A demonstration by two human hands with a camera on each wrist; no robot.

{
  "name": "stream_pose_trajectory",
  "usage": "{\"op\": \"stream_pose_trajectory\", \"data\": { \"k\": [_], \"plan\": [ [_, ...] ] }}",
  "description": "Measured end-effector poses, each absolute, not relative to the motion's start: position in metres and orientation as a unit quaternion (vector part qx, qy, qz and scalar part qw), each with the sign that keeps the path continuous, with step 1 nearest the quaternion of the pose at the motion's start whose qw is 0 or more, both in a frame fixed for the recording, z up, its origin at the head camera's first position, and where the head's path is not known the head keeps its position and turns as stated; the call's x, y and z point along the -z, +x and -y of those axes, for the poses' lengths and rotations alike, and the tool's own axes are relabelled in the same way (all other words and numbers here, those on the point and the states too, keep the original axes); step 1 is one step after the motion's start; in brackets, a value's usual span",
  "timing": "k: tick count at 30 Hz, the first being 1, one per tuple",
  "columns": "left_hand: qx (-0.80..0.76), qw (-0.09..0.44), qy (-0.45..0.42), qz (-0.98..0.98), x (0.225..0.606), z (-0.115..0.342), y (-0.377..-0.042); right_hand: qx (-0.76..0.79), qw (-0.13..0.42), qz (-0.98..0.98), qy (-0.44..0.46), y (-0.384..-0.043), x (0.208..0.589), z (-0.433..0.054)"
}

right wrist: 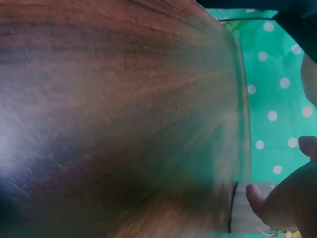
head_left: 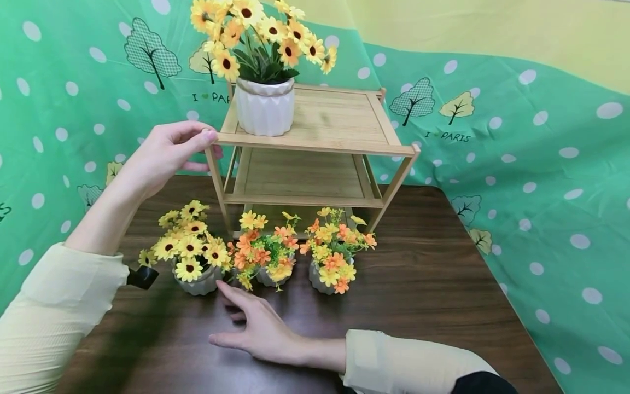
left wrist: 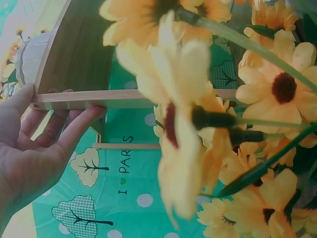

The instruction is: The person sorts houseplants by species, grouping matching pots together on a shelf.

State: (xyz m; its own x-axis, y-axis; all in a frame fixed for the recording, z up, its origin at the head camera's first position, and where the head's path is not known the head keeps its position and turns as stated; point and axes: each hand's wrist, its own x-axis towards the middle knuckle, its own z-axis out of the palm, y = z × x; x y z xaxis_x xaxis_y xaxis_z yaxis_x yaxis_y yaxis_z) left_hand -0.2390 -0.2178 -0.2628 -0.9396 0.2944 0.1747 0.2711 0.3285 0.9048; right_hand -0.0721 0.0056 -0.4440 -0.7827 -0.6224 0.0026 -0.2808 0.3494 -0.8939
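My left hand (head_left: 169, 150) holds the near left corner of a bamboo shelf (head_left: 339, 117), thumb on top and fingers around the post. In the left wrist view, that hand (left wrist: 44, 144) pinches the shelf's wooden edge. On the shelf top stands a white fluted pot of yellow daisies (head_left: 266, 109). My right hand (head_left: 263, 328) is low over the table, fingers loosely extended and thumb apart, with nothing in its grasp. Its index fingertip is beside or touching the left white pot of yellow daisies (head_left: 199, 282); I cannot tell which.
A pot of orange and yellow flowers (head_left: 263, 249) and a similar flowerpot (head_left: 332, 254) stand in front of the shelf. The dark wooden table (head_left: 418, 306) has a right edge near a green dotted cloth (head_left: 531, 180). A lower shelf board (head_left: 300, 172) sits beneath the top.
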Motion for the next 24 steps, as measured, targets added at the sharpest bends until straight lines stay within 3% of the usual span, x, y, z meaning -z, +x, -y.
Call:
{"op": "stream_pose_trajectory", "data": {
  "k": [16, 24],
  "plan": [
    [-0.559, 0.007, 0.17, -0.812, 0.264, 0.219, -0.238, 0.435, 0.189, -0.876, -0.092, -0.086, 0.446, 0.033],
    [-0.561, 0.009, 0.17, -0.81, 0.263, 0.218, -0.238, 0.461, 0.093, -0.866, -0.169, -0.103, 0.459, 0.042]
  ]
}}
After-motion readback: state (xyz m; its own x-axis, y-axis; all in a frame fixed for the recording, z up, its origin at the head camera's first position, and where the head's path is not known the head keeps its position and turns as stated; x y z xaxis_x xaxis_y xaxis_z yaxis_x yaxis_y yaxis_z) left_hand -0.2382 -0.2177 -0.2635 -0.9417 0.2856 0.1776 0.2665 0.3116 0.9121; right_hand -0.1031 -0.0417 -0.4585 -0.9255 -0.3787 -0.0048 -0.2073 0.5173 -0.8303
